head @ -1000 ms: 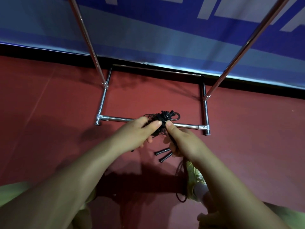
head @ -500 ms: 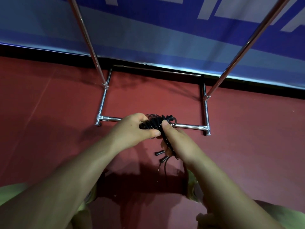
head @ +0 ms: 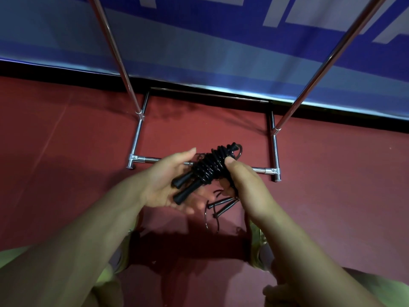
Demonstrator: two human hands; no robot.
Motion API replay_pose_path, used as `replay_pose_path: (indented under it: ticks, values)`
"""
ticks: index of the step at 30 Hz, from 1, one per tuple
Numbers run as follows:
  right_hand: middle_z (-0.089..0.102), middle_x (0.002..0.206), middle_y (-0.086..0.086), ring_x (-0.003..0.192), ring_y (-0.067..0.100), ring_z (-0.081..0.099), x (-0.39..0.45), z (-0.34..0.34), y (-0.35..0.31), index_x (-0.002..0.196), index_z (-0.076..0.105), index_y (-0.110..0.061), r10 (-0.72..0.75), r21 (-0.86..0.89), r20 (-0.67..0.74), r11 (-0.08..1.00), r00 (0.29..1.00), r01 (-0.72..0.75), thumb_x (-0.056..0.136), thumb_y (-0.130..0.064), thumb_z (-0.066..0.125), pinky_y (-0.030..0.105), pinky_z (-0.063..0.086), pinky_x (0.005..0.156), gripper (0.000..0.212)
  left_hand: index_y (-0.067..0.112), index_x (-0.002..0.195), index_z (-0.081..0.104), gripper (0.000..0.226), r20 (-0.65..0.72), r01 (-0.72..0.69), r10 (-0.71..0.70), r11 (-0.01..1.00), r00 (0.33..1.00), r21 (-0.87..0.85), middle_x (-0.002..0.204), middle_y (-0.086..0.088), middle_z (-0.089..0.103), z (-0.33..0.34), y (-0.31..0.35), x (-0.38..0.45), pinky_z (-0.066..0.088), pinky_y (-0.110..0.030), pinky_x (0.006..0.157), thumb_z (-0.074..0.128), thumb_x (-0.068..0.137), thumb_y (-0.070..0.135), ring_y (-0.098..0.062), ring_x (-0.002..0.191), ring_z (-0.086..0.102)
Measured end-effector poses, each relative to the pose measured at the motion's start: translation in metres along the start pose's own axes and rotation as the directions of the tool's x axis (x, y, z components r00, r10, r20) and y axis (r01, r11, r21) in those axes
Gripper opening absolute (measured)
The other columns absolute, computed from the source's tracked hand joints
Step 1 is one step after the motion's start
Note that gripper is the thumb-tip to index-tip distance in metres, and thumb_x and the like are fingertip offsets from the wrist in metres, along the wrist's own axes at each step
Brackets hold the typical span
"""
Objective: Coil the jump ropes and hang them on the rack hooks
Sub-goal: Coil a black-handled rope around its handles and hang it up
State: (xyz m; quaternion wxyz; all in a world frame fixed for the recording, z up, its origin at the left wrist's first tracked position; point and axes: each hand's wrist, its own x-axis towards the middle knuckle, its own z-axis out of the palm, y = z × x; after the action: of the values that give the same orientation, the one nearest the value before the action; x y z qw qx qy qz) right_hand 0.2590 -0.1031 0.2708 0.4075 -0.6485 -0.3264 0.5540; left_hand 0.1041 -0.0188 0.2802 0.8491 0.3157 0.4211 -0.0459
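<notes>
**Coiled black rope held in both hands above the rack's front bar**

A black jump rope is sitting in the person's hands as a tight bundle — its cord is wound in close, glossy turns around the middle, and its two flared black handles are sticking out side by side toward the lower left. A short loop of cord is poking out at the bundle's far end. The bundle is lying tilted, just in front of and overlapping the chrome front bar of the rack base.

The left hand is lying palm up with its fingers nearly straight, cradling the handles and the lower half of the coil rather than closing on them. The right hand is curling round the bundle's upper side, its thumb pressing on the wound cord.

Below the right hand, nearer the person than the front bar, a second pair of thin dark handles and loose strands of cord are hanging down — whether the right hand is holding these too cannot be told. Beyond the front bar, two chrome uprights are rising from the rack base, on a red floor that is meeting a blue banner.
</notes>
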Motion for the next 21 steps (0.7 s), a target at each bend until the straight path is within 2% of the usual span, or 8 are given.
replay_pose_path:
  ticks: [3,5,7,9,10,14,18,21]
  values:
    - [0.055,0.052,-0.023,0.05,-0.008,0.05,0.0,-0.001,-0.001,0.077,0.055,-0.02,-0.059,-0.022,0.042,0.998,0.997,0.06,0.101,-0.036,0.041,0.006,0.037,0.052,0.032,-0.001,0.092,0.06,0.067,0.033,-0.025,0.029,0.993,0.999,-0.113,0.059,-0.017,0.056,0.007,-0.004,0.002,0.047,-0.022,0.038,0.032,0.087,0.06,-0.021,0.035,0.054]
    - [0.059,0.058,-0.027,0.058,-0.011,0.055,0.0,-0.002,0.0,0.084,0.056,-0.024,-0.046,-0.071,0.08,0.996,0.996,0.052,0.102,-0.04,0.031,0.008,0.041,0.059,0.035,0.005,0.077,0.061,0.079,0.075,-0.006,0.001,0.998,0.997,0.07,0.047,-0.002,0.042,0.008,-0.009,0.007,0.042,-0.021,0.043,0.024,0.076,0.075,-0.013,0.033,0.039]
    - [0.069,0.092,-0.02,0.089,-0.005,0.062,0.001,-0.002,0.005,0.102,0.061,-0.029,-0.007,-0.214,0.071,0.977,0.997,0.022,0.094,-0.064,0.021,0.021,0.047,0.084,0.054,0.011,0.071,0.055,0.08,-0.011,-0.03,0.034,0.971,0.999,0.237,0.045,0.004,0.035,0.009,-0.014,0.011,0.04,-0.023,0.048,0.02,0.065,0.082,-0.011,0.037,0.033]
    - [0.063,0.12,-0.006,0.115,0.01,0.056,0.004,-0.003,0.007,0.123,0.058,-0.024,0.032,-0.344,0.043,0.939,0.999,-0.015,0.088,-0.071,0.013,0.035,0.04,0.104,0.074,0.012,0.069,0.051,0.078,-0.149,-0.089,0.154,0.925,0.977,0.368,0.044,0.005,0.036,0.016,-0.017,0.015,0.04,-0.024,0.049,0.019,0.06,0.082,-0.011,0.036,0.034]
    - [0.062,0.115,-0.006,0.11,0.011,0.054,0.005,-0.004,0.007,0.123,0.057,-0.02,0.042,-0.392,0.023,0.919,0.999,-0.03,0.091,-0.067,0.011,0.034,0.038,0.103,0.073,0.012,0.068,0.05,0.076,-0.193,-0.116,0.215,0.898,0.957,0.424,0.043,0.004,0.037,0.019,-0.02,0.018,0.041,-0.024,0.048,0.019,0.06,0.081,-0.012,0.036,0.035]
    - [0.039,0.067,-0.016,0.063,-0.001,0.037,0.004,-0.005,0.002,0.09,0.05,-0.028,0.055,-0.444,0.011,0.895,0.998,-0.044,0.101,-0.05,0.013,0.024,0.033,0.071,0.044,0.011,0.066,0.052,0.078,-0.259,-0.164,0.363,0.808,0.895,0.567,0.042,0.004,0.044,0.018,-0.022,0.022,0.041,-0.025,0.047,0.02,0.067,0.082,-0.013,0.035,0.04]
    - [0.046,0.047,-0.013,0.052,0.004,0.043,0.006,-0.009,0.004,0.076,0.059,-0.019,0.16,-0.403,-0.033,0.901,0.987,-0.16,0.098,-0.056,0.025,0.021,0.036,0.051,0.055,0.017,0.066,0.058,0.082,-0.296,-0.137,0.509,0.651,0.809,0.746,0.047,0.005,0.053,0.001,-0.022,0.023,0.043,-0.029,0.061,0.007,0.077,0.082,-0.01,0.044,0.049]
    - [0.048,0.04,-0.014,0.045,0.008,0.045,0.009,-0.012,0.003,0.067,0.06,-0.016,0.157,-0.335,-0.103,0.924,0.982,-0.183,0.096,-0.056,0.039,0.024,0.041,0.05,0.053,0.018,0.071,0.06,0.074,-0.299,-0.159,0.482,0.702,0.823,0.695,0.047,0.006,0.054,-0.001,-0.024,0.026,0.043,-0.032,0.064,0.009,0.082,0.07,-0.012,0.048,0.05]
